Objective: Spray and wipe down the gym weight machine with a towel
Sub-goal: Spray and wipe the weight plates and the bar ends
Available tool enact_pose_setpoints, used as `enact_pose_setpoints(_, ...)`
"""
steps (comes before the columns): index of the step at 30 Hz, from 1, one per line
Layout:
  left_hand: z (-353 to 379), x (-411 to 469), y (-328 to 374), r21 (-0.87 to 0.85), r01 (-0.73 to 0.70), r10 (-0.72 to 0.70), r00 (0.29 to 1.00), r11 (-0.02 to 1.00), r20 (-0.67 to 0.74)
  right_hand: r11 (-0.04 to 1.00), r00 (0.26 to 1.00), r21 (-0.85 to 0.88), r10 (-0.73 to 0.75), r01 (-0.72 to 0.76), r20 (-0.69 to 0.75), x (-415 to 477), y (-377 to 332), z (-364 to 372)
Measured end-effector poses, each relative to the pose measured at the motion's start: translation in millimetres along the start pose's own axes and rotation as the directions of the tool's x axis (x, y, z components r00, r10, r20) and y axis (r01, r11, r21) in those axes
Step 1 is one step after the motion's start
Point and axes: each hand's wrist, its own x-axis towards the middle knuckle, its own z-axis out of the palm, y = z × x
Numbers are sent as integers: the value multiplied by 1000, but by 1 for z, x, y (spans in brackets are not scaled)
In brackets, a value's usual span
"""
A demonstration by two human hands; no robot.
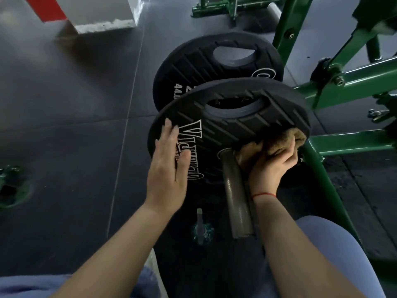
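Note:
A black weight plate (232, 123) with white lettering sits on a steel sleeve (236, 196) of the green machine frame (352, 82). My left hand (169, 168) lies flat against the plate's left face, fingers straight. My right hand (272, 166) grips a bunched brown towel (277, 140) and presses it against the plate's lower right rim. A second black plate (204, 67) stands just behind the first. No spray bottle is in view.
Dark rubber floor tiles spread to the left. A white and red block (90, 16) stands at the back left. A green floor bolt mount (12, 186) is at the left edge, another green fitting (202, 229) lies below the sleeve. My knees fill the bottom edge.

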Motion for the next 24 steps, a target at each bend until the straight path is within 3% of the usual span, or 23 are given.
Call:
enact_pose_setpoints(4,26,-45,-28,-48,246,-233,954,968,187,999,999,2,-32,32,-21,2,-5,-4)
enact_pose_setpoints(6,39,-62,-39,-101,444,-401,870,891,288,982,980,-33,-186,184,-74,1,-14,-9)
enact_pose_setpoints(9,56,-84,-64,-124,677,-582,699,725,415,899,886,-80,-437,430,-158,10,-32,-12)
enact_pose_setpoints(11,61,-94,-82,-143,768,-628,603,624,492,824,805,-157,-566,545,-177,19,-40,-8)
enact_pose_setpoints(13,66,-104,-92,-103,782,-605,551,615,574,787,782,-236,-608,570,-138,25,-33,-3)
enact_pose_setpoints(15,72,-112,-97,-20,750,-563,514,661,647,820,823,-232,-557,523,-112,26,-17,-1)
enact_pose_setpoints(19,80,-123,-110,83,640,-527,543,763,653,958,952,-119,-276,262,-128,20,18,-3)
enact_pose_setpoints(24,81,-132,-127,141,529,-469,559,837,684,998,996,-62,2,-7,-89,21,32,-14)
